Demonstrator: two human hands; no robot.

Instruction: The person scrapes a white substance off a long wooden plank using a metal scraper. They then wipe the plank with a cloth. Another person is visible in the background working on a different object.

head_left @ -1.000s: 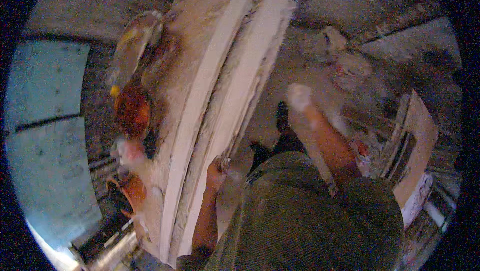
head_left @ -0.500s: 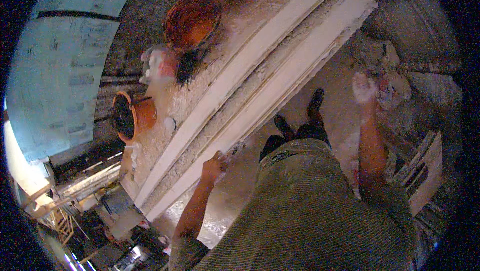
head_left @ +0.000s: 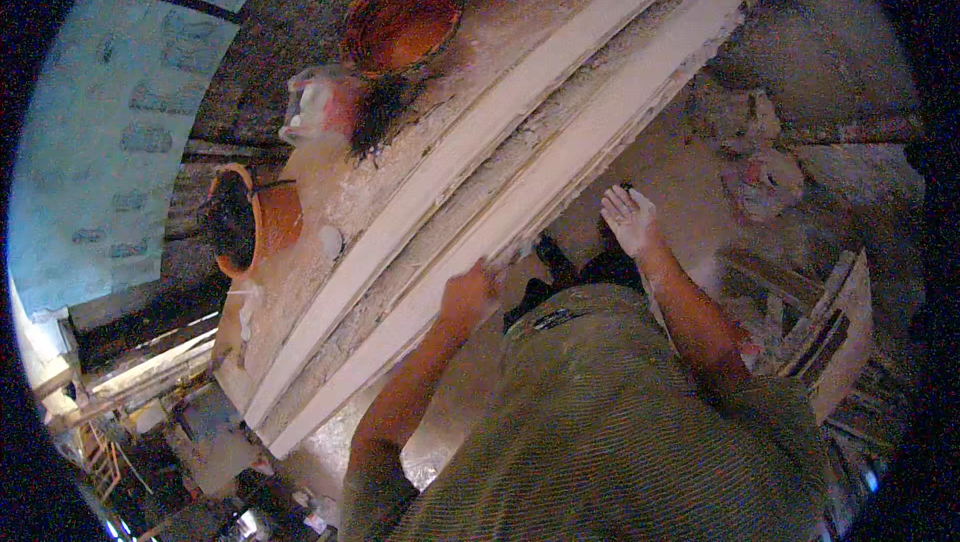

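- Dusty bench (head_left: 490, 62)
- Two long white strips (head_left: 590, 132), side by side on it
- Orange basin (head_left: 405, 27) beyond them
- Left hand (head_left: 473, 294) at the near strip's edge; can't tell if grasping
- Right hand (head_left: 630, 222) released, apart from them

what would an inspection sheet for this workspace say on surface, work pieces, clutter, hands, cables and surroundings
Surface: tan worktop, dusty with pale residue
Work pieces: two long white strips side by side, rough material in the gap
Clutter: round orange tub, second orange tub, red-and-white container, small white disc
Hands: left hand at the near strip's outer edge, grip unclear; right hand open, whitened, no object visible in it
Cables: nothing seen
Surroundings: blue-green panels on the left, tan panel on the right
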